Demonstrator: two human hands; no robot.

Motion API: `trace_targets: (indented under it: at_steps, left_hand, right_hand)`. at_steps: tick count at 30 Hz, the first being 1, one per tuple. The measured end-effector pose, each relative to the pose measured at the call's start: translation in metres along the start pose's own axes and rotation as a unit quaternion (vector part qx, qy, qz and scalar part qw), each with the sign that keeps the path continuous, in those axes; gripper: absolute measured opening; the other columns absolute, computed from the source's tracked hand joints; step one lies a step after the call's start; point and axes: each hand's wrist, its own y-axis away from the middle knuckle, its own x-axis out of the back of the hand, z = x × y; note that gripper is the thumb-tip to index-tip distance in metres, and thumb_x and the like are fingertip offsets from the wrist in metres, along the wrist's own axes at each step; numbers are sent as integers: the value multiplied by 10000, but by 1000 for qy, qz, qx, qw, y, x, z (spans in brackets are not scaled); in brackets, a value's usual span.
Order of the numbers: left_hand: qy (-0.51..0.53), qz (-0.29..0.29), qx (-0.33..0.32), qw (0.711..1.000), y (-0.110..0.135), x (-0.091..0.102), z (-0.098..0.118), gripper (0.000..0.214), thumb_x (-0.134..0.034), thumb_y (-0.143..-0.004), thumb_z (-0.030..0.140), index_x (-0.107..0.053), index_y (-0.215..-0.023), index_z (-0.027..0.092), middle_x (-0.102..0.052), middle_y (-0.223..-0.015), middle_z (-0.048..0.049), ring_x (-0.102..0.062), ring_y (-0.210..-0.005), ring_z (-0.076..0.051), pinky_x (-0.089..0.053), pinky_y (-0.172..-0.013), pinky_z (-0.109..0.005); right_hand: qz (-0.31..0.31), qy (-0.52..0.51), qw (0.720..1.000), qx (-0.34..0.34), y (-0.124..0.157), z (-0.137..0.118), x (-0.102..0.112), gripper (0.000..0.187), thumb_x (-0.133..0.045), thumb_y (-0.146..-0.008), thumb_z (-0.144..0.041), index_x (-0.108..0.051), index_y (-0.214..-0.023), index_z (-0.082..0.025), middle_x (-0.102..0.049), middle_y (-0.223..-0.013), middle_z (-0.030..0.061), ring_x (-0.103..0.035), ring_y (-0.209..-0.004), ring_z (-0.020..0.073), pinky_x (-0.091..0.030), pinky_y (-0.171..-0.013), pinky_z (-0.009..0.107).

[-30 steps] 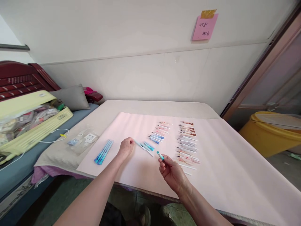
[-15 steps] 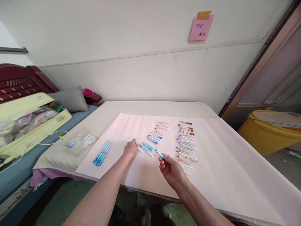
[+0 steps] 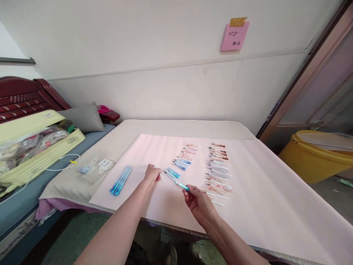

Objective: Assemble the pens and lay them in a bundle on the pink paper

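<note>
My left hand [image 3: 152,173] rests on the pale pink sheet [image 3: 248,191], fingers pinched on a thin white refill [image 3: 162,177]. My right hand [image 3: 199,203] hovers just above the sheet, closed on a teal pen barrel [image 3: 182,185] that points left toward the other hand. Between the hands lie two loose teal pen parts [image 3: 172,173]. A bundle of blue pens [image 3: 121,180] lies left of my left hand. Beyond, two columns of pen parts are laid out: blue and pink ones [image 3: 185,156], and reddish ones [image 3: 218,167].
Clear plastic packets [image 3: 95,166] lie on the beige cover at the left. An open yellow case [image 3: 35,147] full of packets sits on the blue bed, with a grey cushion [image 3: 84,117]. A yellow bin [image 3: 317,154] stands at the right. A pink note [image 3: 234,36] hangs on the wall.
My right hand has tipped the teal barrel from upright to nearly flat, pointing left, and moved slightly left. My left hand shifted a little right along the sheet with the white refill.
</note>
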Motion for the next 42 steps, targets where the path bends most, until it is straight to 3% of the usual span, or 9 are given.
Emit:
trace_targets:
  at_steps: [5,14,20,26,35,42]
  left_hand:
    - [146,-83,73,983,18,-10,9,150,-556,-613,72,-440,-665,151,-445,-525,25,-472,-440,-68,-453,-497,-213]
    - [253,-71,69,963,54,-21,18,559,-577,-594,44,-403,-1098,211,-449,-566,71,-454,-430,-53,-421,-463,-180]
    - [258,-36,26,965,67,-24,19,610,-599,-630,82,-357,-1174,218,-485,-616,56,-482,-476,-57,-451,-530,-213]
    - [194,13,-78,978,80,-24,20,584,-562,-670,125,-322,-1193,219,-503,-654,45,-522,-526,-81,-453,-560,-226]
    - [217,-29,-183,958,100,-23,21,549,-559,-708,183,-323,-1196,265,-474,-698,55,-545,-666,-89,-487,-706,-260]
    - [226,-34,-194,954,106,-11,15,524,-563,-720,210,-332,-1187,267,-522,-716,42,-565,-704,-105,-485,-727,-282]
  right_hand:
    - [8,3,1000,18,-2,1,1,50,-623,-724,-96,-604,-754,-131,-631,-617,41,-584,-551,79,-494,-489,142]
    - [22,-2,999,32,-2,1,2,120,-682,-672,-114,-590,-741,-149,-610,-599,7,-588,-549,81,-491,-480,144]
    - [21,11,998,62,1,1,0,161,-714,-654,-151,-585,-751,-156,-621,-614,11,-595,-564,91,-499,-497,163]
    - [2,41,994,96,6,2,-5,209,-749,-629,-213,-590,-753,-159,-653,-667,25,-621,-624,111,-514,-578,198]
    - [-29,139,977,159,12,3,-8,306,-760,-621,-317,-588,-816,-156,-673,-701,31,-650,-667,161,-502,-669,291]
    - [-55,137,983,113,21,-1,-13,283,-726,-663,-350,-576,-796,-150,-681,-715,50,-636,-648,140,-480,-617,250]
